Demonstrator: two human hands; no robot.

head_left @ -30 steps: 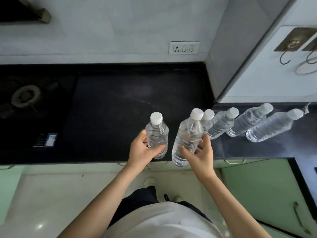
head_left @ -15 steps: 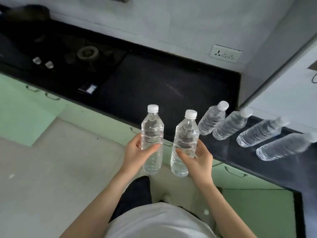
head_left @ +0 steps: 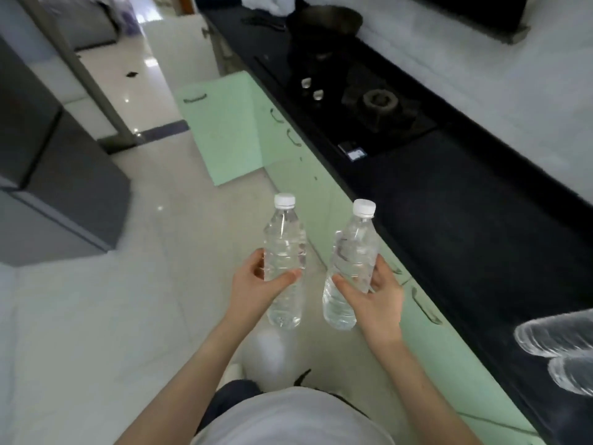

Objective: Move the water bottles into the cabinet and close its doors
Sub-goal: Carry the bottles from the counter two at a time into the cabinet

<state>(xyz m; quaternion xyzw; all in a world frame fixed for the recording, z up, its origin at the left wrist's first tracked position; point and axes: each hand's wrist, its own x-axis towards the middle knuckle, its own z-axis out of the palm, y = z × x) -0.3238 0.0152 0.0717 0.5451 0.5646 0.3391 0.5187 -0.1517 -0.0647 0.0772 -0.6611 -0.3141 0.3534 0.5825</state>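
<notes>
Two bottles stood upright just off the front edge of the black counter (head_left: 449, 203): I saw my left hand (head_left: 256, 285) wrapped round the outer bottle (head_left: 284, 248), my right hand (head_left: 380, 295) round the nearer bottle (head_left: 353, 252); below the counter a green cabinet door (head_left: 231, 130) hung open

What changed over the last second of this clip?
The person turned left, carrying both bottles away from the countertop over the floor, toward the open green cabinet door. Unchanged: left hand grips the left bottle, right hand the right bottle; the other bottles remain on the countertop.
</notes>
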